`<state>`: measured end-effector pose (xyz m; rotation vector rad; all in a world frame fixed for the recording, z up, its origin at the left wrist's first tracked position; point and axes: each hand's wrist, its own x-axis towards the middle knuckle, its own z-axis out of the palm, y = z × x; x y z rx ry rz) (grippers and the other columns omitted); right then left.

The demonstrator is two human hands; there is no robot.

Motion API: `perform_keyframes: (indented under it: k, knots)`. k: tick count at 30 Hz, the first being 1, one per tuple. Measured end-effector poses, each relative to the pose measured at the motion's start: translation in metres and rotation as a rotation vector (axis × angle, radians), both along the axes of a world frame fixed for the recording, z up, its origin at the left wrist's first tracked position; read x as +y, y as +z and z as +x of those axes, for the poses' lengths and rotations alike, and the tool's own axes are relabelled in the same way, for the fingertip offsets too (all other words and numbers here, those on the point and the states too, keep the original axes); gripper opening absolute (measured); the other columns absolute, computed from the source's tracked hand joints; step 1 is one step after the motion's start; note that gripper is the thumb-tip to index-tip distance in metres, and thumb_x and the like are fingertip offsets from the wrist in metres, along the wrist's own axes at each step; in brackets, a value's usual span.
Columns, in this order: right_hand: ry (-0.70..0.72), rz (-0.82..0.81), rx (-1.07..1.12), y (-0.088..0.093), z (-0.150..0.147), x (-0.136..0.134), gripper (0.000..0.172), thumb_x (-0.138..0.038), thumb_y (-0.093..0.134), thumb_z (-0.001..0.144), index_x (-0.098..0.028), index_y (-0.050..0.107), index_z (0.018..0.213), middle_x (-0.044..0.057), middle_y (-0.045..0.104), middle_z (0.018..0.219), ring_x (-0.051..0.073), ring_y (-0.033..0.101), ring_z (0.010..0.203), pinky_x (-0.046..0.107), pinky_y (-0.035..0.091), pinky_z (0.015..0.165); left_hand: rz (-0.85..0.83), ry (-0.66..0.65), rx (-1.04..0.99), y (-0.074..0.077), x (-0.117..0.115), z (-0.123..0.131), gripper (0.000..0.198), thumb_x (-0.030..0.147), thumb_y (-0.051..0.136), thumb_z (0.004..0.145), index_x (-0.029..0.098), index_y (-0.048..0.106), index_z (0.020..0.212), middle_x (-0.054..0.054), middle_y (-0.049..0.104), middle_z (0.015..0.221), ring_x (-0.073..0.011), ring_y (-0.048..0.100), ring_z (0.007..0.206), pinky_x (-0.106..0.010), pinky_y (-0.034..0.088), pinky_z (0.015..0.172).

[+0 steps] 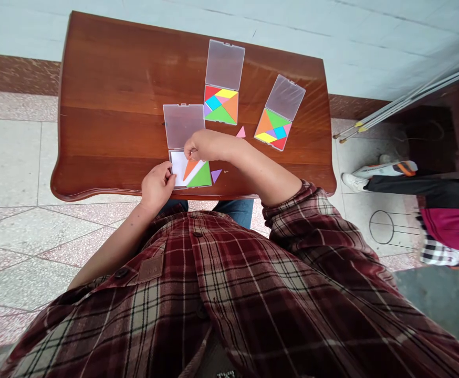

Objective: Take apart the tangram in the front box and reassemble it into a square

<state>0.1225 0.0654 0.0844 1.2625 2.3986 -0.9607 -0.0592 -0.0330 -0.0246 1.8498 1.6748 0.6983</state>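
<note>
A tangram case (184, 126) lies with its clear lid folded back near the table's front edge. In its white tray sits a green triangle (201, 176) at the lower right. My right hand (202, 145) pinches an orange triangle (190, 169) over the tray, its fingers partly hiding the piece. At the tray's left edge, my left hand (158, 184) has its fingers curled and its thumb against the rim, steadying the case. A purple triangle (216, 175) lies just right of the case, and a pink triangle (241, 132) lies beyond my right forearm.
Two more open tangram cases, one filled case (221, 105) behind and another filled case (274, 128) to the right, lie on the brown wooden table (127, 84). A wall runs along the far side. Crutches (406, 100) and a wire stand (382, 227) are at the right.
</note>
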Motion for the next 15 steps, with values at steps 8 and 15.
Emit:
perform_keyframes:
  k: [8, 15]
  knots:
    - [0.059, 0.035, -0.037, -0.025, -0.012, 0.011, 0.017, -0.014, 0.066, 0.08, -0.018, 0.075, 0.093, 0.005, 0.073, 0.088, 0.019, 0.06, 0.085, 0.03, 0.036, 0.072, -0.002, 0.002, 0.018, -0.001, 0.001, 0.0, 0.029, 0.026, 0.055, 0.082, 0.019, 0.063, 0.109, -0.001, 0.06, 0.078, -0.0144, 0.052, 0.07, -0.027, 0.043, 0.068]
    - [0.052, 0.048, -0.113, -0.022, -0.005, 0.005, 0.025, -0.014, 0.063, 0.082, -0.017, 0.074, 0.104, 0.007, 0.073, 0.098, 0.018, 0.061, 0.085, 0.029, 0.035, 0.07, -0.006, 0.008, 0.045, 0.002, 0.0, 0.002, 0.031, 0.026, 0.054, 0.083, 0.018, 0.063, 0.112, -0.002, 0.062, 0.081, -0.0162, 0.056, 0.075, -0.028, 0.045, 0.074]
